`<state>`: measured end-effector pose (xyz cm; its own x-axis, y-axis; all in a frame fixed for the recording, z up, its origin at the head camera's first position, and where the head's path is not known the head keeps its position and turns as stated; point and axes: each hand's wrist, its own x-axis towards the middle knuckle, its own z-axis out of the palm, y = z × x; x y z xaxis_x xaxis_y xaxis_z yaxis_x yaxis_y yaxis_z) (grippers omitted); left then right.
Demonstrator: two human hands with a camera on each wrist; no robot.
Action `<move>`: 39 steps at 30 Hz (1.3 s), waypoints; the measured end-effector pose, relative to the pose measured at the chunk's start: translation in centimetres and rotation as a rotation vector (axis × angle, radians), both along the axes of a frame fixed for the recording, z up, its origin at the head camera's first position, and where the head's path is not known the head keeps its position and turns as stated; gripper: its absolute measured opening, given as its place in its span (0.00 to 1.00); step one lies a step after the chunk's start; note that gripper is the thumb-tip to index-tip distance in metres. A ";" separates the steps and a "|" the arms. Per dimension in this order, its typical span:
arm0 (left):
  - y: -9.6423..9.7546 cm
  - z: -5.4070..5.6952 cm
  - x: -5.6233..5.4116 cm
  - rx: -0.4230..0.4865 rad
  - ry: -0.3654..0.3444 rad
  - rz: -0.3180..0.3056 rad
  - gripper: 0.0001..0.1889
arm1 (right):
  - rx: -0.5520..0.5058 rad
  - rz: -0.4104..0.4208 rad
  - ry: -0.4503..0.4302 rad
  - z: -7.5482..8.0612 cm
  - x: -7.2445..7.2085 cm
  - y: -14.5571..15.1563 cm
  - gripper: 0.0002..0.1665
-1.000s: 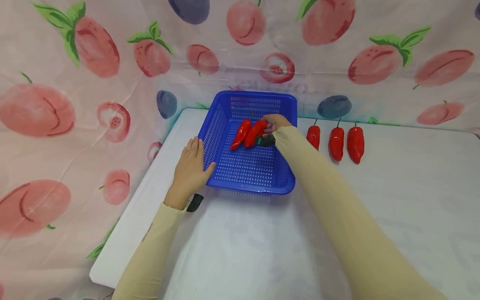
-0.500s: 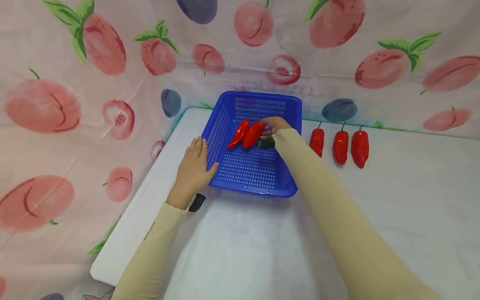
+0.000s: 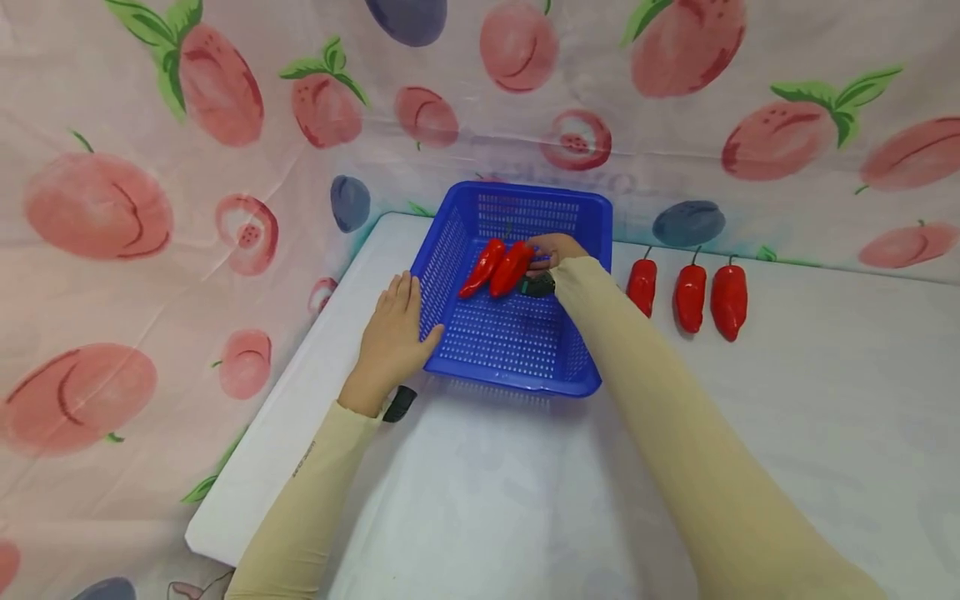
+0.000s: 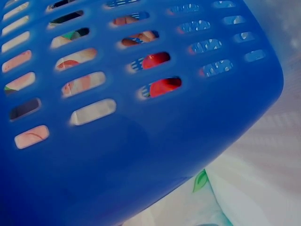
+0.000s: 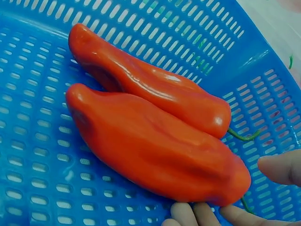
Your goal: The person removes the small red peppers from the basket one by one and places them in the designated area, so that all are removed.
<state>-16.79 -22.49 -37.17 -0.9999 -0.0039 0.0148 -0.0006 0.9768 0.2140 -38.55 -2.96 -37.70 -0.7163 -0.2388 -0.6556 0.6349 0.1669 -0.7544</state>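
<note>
Two red peppers lie side by side in the blue basket: a left pepper and a right pepper. My right hand reaches into the basket at the stem end of the right pepper. In the right wrist view its fingertips are right at the underside of that pepper, and the thumb stands apart from it. The left hand rests with straight fingers along the basket's left side. Only the basket's slotted wall fills most of the left wrist view.
On the white table, right of the basket, lie three more red peppers in a row: one partly behind the right sleeve, then a middle one and a far one. A fruit-patterned cloth hangs behind and to the left.
Relative to the basket, both peppers in it and my right hand have shifted slightly left. The left hand stays at the basket's side. The head view has turned a little left.
</note>
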 end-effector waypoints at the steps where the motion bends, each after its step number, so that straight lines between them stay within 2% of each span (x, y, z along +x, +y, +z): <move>1: 0.0 0.0 0.0 0.000 -0.002 0.000 0.41 | -0.001 -0.001 -0.002 -0.1 0.0 0.0 0.38; 8: 0.0 0.0 0.0 -0.002 -0.010 0.003 0.41 | -0.067 0.003 -0.026 -0.2 0.4 -0.4 0.41; 18: 0.0 0.1 0.0 0.000 -0.010 0.009 0.41 | -0.043 0.112 -0.049 -0.4 0.3 -0.8 0.40; 27: 0.0 0.0 -0.1 -0.005 -0.001 0.000 0.40 | -0.074 0.209 -0.087 -0.6 0.6 -1.2 0.39; 39: 0.0 -0.1 -0.1 -0.006 -0.005 0.012 0.41 | -0.080 0.214 -0.097 -0.6 0.8 -1.5 0.38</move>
